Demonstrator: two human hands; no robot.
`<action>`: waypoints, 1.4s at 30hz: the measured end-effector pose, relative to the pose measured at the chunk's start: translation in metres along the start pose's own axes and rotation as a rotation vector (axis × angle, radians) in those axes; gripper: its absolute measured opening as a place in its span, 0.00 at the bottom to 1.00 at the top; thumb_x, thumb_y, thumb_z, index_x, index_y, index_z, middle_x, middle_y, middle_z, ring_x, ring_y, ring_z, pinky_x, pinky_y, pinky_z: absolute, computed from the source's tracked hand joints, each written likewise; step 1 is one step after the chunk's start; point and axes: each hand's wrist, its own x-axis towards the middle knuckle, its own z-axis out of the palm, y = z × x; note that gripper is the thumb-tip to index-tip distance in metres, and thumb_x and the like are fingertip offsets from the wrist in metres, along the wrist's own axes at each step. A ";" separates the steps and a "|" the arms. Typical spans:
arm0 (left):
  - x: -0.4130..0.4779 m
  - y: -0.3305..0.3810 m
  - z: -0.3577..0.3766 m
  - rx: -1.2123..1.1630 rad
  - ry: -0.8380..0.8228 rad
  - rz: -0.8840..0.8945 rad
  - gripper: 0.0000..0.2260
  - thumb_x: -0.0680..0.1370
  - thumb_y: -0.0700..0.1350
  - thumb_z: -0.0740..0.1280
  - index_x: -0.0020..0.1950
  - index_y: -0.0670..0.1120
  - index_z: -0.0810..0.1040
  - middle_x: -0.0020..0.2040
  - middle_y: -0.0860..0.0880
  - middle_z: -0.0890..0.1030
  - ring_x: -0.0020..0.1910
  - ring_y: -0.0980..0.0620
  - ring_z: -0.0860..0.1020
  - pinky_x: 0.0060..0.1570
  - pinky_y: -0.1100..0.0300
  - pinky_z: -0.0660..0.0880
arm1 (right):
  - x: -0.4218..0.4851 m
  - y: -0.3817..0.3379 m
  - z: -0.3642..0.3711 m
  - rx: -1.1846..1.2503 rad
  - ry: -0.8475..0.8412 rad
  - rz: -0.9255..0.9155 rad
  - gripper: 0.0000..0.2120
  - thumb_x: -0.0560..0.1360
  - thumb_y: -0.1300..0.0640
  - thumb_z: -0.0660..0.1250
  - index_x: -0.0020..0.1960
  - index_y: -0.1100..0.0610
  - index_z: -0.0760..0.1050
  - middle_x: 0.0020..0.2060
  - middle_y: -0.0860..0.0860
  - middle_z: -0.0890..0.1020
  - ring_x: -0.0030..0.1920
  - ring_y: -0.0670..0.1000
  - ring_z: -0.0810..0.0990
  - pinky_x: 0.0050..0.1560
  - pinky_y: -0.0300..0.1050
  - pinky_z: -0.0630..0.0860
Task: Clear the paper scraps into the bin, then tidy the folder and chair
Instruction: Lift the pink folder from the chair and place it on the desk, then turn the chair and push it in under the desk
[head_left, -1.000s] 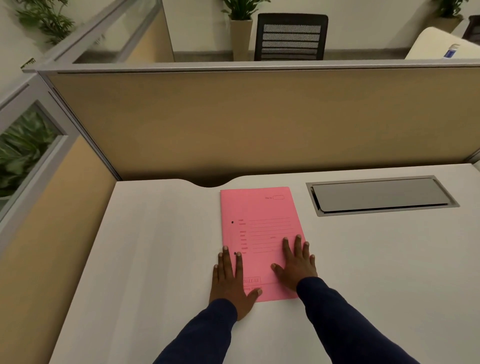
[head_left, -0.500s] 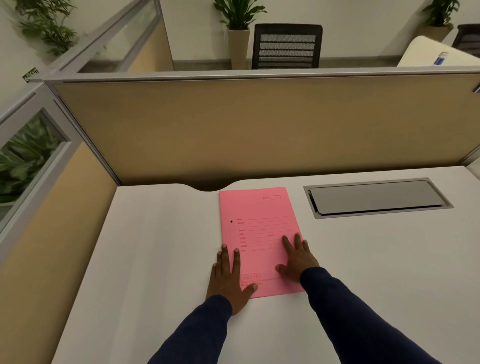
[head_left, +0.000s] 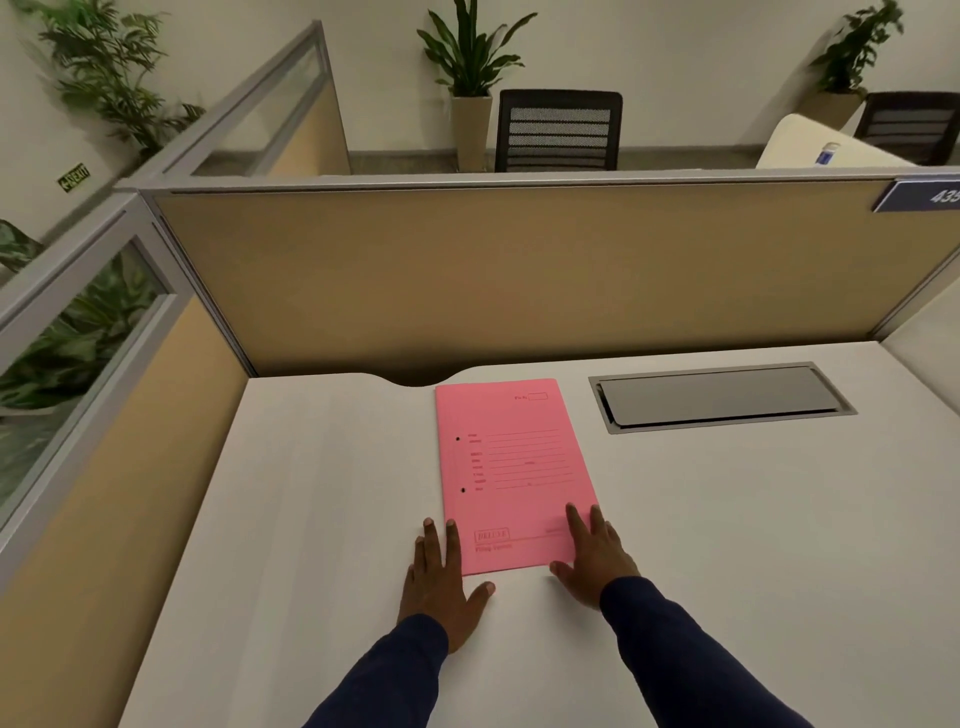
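A pink paper folder (head_left: 511, 467) lies closed and flat on the white desk (head_left: 311, 519), its far edge near the partition. My left hand (head_left: 441, 577) rests flat at the folder's near left corner, fingers spread, thumb below the near edge. At the near right corner my right hand (head_left: 595, 558) lies flat, fingertips on the folder's edge. Neither hand grips anything. No paper scraps, bin or desk chair show in this view.
A tan partition (head_left: 519, 270) walls the desk at the back and left. A grey cable hatch (head_left: 719, 397) is set into the desk right of the folder. Beyond the partition stand a black mesh chair (head_left: 558, 130) and potted plants (head_left: 470, 78).
Both hands have slid back toward me along the folder, from its lower half to its near corners. The folder stays in place. My head has tilted up a little.
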 end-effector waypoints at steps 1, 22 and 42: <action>-0.007 0.000 0.002 0.002 -0.003 -0.007 0.44 0.80 0.66 0.55 0.77 0.50 0.26 0.78 0.43 0.28 0.80 0.42 0.37 0.79 0.48 0.48 | -0.008 0.001 0.002 -0.004 -0.001 -0.002 0.43 0.79 0.42 0.64 0.81 0.49 0.39 0.81 0.57 0.43 0.80 0.60 0.49 0.74 0.58 0.65; -0.247 0.054 0.095 0.144 -0.081 -0.113 0.39 0.80 0.67 0.51 0.82 0.45 0.40 0.82 0.42 0.40 0.81 0.42 0.43 0.78 0.46 0.51 | -0.246 0.071 0.066 -0.010 -0.035 -0.074 0.40 0.80 0.44 0.63 0.81 0.50 0.43 0.81 0.56 0.45 0.80 0.59 0.51 0.72 0.57 0.67; -0.465 0.017 0.193 0.043 -0.045 0.042 0.38 0.80 0.66 0.57 0.82 0.46 0.51 0.82 0.41 0.52 0.80 0.40 0.51 0.77 0.43 0.57 | -0.474 0.092 0.190 0.083 0.048 0.088 0.42 0.76 0.44 0.70 0.81 0.46 0.49 0.80 0.55 0.53 0.78 0.60 0.59 0.71 0.61 0.67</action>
